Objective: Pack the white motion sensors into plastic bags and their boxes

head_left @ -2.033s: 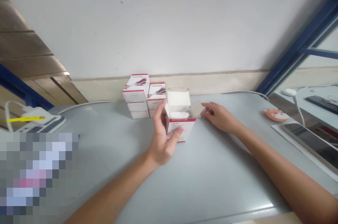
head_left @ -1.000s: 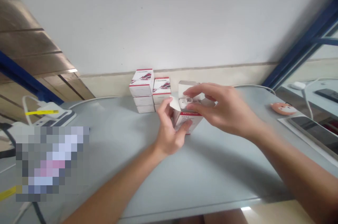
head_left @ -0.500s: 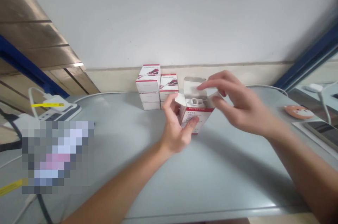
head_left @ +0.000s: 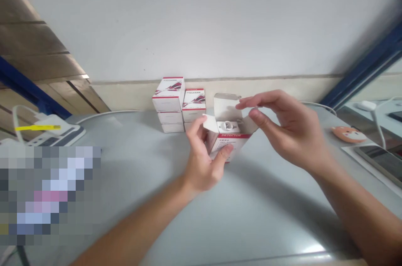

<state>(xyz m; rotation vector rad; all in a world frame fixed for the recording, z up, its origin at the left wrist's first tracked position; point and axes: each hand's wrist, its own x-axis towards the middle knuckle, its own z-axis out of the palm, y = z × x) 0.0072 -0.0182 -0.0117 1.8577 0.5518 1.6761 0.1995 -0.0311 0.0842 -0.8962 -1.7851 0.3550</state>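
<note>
**Open carton held in left hand, right hand raised beside it**

Seen from head camera. A white cardboard box with a red "DETECTOR" band (head_left: 226, 144) sits tilted in the left hand (head_left: 201, 164), just in front of and to the right of the stacked boxes. Its left fingers (head_left: 196, 132) curl up its near-left side, and the thumb lies across the front panel. This is a firm hold, though I cannot tell whether the base also touches the pale grey metal surface (head_left: 257, 220).

Top of the box is open: a tall white lid flap (head_left: 224, 105) stands at the back, with a smaller white side flap (head_left: 210, 122) folded out left. A round white fitting (head_left: 228, 124) sits in the opening, apparently inside the box and untouched.

The right hand (head_left: 289, 132) is up at the box's right, open and holding nothing, its right fingers (head_left: 262, 99) spread and just clear of the top.

Step in hand looks like opening and inspecting: the box is open, its contents in place. Reaching the fitting calls for access from above, between the raised flaps.

Behind stand two stacks of white-and-red boxes (head_left: 168, 105) against the wall. Farther right lies an orange fox-faced pad (head_left: 348, 134).
</note>
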